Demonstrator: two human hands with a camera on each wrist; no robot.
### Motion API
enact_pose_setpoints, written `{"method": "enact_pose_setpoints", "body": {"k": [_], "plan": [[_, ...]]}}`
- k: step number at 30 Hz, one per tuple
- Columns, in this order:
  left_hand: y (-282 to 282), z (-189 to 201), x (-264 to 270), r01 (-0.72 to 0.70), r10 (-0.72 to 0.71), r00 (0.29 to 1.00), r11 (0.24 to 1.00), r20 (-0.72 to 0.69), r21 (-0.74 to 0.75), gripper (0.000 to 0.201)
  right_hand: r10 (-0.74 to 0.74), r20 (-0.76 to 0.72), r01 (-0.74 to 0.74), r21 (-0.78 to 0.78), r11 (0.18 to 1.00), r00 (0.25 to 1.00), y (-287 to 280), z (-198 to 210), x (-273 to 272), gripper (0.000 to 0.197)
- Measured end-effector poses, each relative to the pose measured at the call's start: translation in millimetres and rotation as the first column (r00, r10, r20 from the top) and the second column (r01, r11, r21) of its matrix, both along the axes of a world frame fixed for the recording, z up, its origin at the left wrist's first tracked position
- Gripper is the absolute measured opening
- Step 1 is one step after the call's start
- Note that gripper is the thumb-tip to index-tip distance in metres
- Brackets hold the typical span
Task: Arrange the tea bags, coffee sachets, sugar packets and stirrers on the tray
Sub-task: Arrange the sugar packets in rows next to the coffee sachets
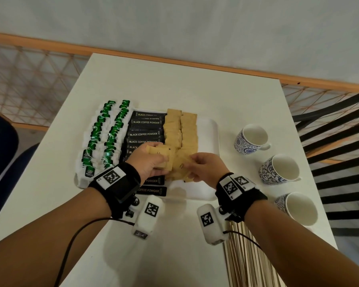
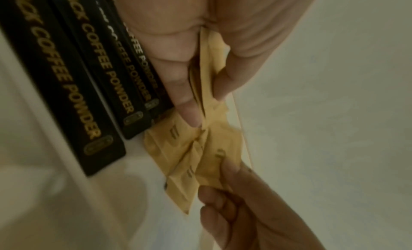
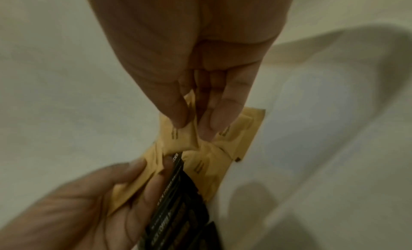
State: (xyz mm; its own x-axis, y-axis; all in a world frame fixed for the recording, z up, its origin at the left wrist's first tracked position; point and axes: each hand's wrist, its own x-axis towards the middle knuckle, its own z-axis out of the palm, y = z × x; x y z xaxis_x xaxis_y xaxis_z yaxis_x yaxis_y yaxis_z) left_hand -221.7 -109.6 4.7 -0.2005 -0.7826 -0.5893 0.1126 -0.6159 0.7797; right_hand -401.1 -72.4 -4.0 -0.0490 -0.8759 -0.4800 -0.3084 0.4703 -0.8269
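Stirrers, thin pale wooden sticks (image 1: 243,255), lie in a bundle on the white surface (image 1: 174,83) nearest the camera, under the right forearm, off the tray. Left hand (image 1: 151,160) has fingers curled, gripping a small stack of tan paper sugar packets (image 2: 209,63) between thumb and fingers. Right hand (image 1: 205,166) pinches one of the loose tan sugar packets (image 1: 180,164) at the near end of the sugar rows; thumb and fingertips pressed together on it. Both hands are over the near part of the white rectangular tray (image 1: 210,131). On the tray, left to right: two rows of green-and-white tea bags (image 1: 106,133), a column of black coffee sachets with gold lettering (image 1: 144,134), two rows of sugar packets. Tray's right strip is bare. Three blue-and-white patterned mugs (image 1: 251,139) stand on the surface to the right, apart from the tray, near the right edge.
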Motion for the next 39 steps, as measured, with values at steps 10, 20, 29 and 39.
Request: {"method": "enact_pose_setpoints", "body": {"k": [10, 20, 29, 39], "plan": [[5, 6, 13, 0.166, -0.128, 0.961, 0.976, 0.244, -0.139, 0.032, -0.172, 0.273, 0.156, 0.079, 0.985, 0.947, 11, 7, 2, 0.031], [16, 5, 2, 0.27, -0.257, 0.937, 0.962, 0.235, -0.027, 0.029, -0.089, 0.286, 0.112, -0.064, 0.992, 0.954, 13, 20, 7, 0.021], [12, 14, 2, 0.278, -0.273, 0.931, 0.96, 0.243, 0.012, 0.031, 0.048, -0.132, -0.093, -0.362, 0.927, 0.99, 21, 1, -2, 0.038], [-7, 20, 28, 0.173, -0.113, 0.938, 0.971, 0.327, -0.162, 0.038, 0.328, -0.499, -0.365, 0.025, 0.931, 0.802, 7, -2, 4, 0.027]]}}
